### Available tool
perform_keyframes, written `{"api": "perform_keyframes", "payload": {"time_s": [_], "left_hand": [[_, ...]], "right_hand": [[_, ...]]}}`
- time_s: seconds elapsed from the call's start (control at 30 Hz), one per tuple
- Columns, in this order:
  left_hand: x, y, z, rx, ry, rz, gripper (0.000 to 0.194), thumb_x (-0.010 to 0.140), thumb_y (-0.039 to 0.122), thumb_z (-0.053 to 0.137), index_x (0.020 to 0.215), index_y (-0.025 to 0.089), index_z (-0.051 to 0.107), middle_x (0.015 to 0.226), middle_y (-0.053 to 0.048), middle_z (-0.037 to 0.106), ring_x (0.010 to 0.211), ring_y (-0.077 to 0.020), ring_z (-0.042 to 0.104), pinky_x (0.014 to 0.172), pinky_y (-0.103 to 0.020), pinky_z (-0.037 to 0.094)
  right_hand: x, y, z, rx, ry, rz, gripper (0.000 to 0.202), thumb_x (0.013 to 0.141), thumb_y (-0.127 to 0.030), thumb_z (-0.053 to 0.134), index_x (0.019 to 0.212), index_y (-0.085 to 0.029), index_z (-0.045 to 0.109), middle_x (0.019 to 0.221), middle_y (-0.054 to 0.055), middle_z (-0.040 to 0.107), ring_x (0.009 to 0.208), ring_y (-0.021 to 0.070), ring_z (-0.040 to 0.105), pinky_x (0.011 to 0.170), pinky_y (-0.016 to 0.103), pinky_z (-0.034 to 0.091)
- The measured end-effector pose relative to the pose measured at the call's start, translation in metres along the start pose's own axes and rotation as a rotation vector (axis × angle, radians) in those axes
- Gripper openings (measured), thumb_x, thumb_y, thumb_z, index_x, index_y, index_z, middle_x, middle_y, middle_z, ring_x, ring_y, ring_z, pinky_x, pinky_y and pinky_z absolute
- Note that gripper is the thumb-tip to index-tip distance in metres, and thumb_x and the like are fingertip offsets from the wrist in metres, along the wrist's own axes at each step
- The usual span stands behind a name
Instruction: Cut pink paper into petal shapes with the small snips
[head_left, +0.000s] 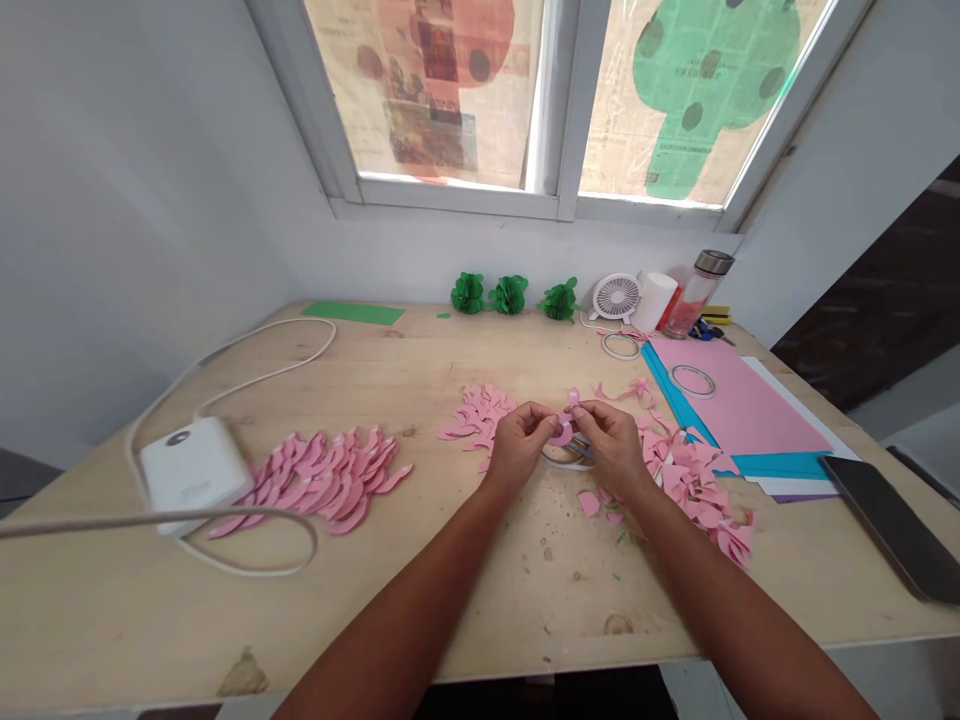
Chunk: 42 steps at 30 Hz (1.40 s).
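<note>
Between my two hands is a small curved pink paper piece (562,432), pinched from both sides. My left hand (523,437) is closed on its left end. My right hand (606,440) is closed at its upper right, where a small pink tip shows above the fingers. Just below the fingers lies a ring-shaped tape roll (559,461) on the table, partly hidden, with something dark and metallic beside it that I cannot make out. Pink cut pieces (480,412) lie left of my left hand. A heap of pink paper scraps (697,480) spreads beside my right forearm.
Overlapping pink curved pieces (337,475) lie at left near a white power bank (195,470) with a looping cable. Green paper trees (508,295), a small fan (616,297) and a glass bottle (694,298) stand at the back. Coloured sheets (750,400) and a phone (896,525) lie right.
</note>
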<state>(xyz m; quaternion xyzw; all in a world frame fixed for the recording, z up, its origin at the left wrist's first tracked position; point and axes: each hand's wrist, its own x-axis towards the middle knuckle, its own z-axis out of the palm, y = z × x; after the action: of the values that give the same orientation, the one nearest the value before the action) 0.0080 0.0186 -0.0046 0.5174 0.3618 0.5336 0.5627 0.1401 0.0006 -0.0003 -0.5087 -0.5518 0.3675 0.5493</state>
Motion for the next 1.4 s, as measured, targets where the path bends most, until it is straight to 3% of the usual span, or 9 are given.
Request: {"api": "perform_keyframes", "payload": {"time_s": [0.17,0.47,0.67,0.93,1.07,1.27,1.4], "left_hand": [[0.001,-0.005,0.000,0.013,-0.024,0.030,0.016,0.070,0.026,0.064,0.079,0.015,0.058,0.069,-0.001,0.062,0.064,-0.0124,0.060,0.065,-0.025,0.047],[-0.006,-0.005,0.005,0.324,-0.110,0.163,0.040,0.067,0.017,0.061,0.107,0.020,0.052,0.083,-0.002,0.063,0.074,-0.0126,0.060,0.065,-0.023,0.048],[-0.004,-0.007,0.003,0.315,-0.118,0.149,0.023,0.072,0.015,0.053,0.094,0.019,0.058,0.081,-0.001,0.063,0.071,-0.0116,0.058,0.065,-0.022,0.046],[0.001,-0.008,0.001,-0.006,-0.050,0.013,0.017,0.069,0.017,0.055,0.085,0.016,0.059,0.070,-0.001,0.063,0.067,-0.0126,0.059,0.066,-0.024,0.045],[0.003,-0.006,0.000,-0.079,-0.013,-0.075,0.017,0.068,0.020,0.057,0.085,0.015,0.060,0.070,-0.001,0.063,0.061,-0.0121,0.058,0.059,-0.024,0.044],[0.004,-0.008,0.000,-0.076,-0.015,-0.049,0.017,0.068,0.028,0.063,0.078,0.015,0.061,0.061,0.001,0.059,0.053,-0.0098,0.053,0.055,-0.023,0.043],[0.003,-0.010,0.001,-0.060,-0.022,-0.044,0.020,0.066,0.028,0.067,0.080,0.014,0.062,0.070,-0.001,0.062,0.062,-0.0114,0.058,0.060,-0.023,0.045]], "right_hand": [[0.001,-0.001,-0.001,-0.033,0.037,0.004,0.029,0.075,-0.042,0.058,0.076,-0.014,0.065,0.062,0.001,0.059,0.056,0.0118,0.051,0.052,0.023,0.040],[-0.001,-0.006,0.000,-0.181,0.077,-0.027,0.027,0.074,-0.042,0.059,0.068,-0.015,0.063,0.058,0.000,0.060,0.053,0.0117,0.051,0.050,0.022,0.039],[-0.004,-0.009,0.002,-0.263,0.076,-0.060,0.025,0.075,-0.040,0.059,0.068,-0.016,0.063,0.059,-0.001,0.060,0.056,0.0119,0.053,0.054,0.021,0.039],[-0.004,-0.008,0.001,-0.262,-0.010,-0.066,0.028,0.079,-0.041,0.052,0.074,-0.017,0.064,0.067,0.001,0.063,0.062,0.0137,0.056,0.057,0.022,0.041],[-0.003,-0.008,0.000,-0.285,-0.022,-0.079,0.025,0.079,-0.039,0.051,0.076,-0.018,0.065,0.070,0.002,0.065,0.065,0.0150,0.057,0.061,0.024,0.042],[-0.003,-0.010,0.000,-0.310,-0.003,-0.104,0.024,0.079,-0.036,0.050,0.074,-0.018,0.064,0.069,0.002,0.065,0.065,0.0155,0.056,0.060,0.025,0.042],[-0.004,-0.013,0.000,-0.303,-0.002,-0.143,0.024,0.079,-0.037,0.051,0.075,-0.018,0.064,0.068,0.002,0.064,0.065,0.0147,0.056,0.062,0.024,0.042]]}}
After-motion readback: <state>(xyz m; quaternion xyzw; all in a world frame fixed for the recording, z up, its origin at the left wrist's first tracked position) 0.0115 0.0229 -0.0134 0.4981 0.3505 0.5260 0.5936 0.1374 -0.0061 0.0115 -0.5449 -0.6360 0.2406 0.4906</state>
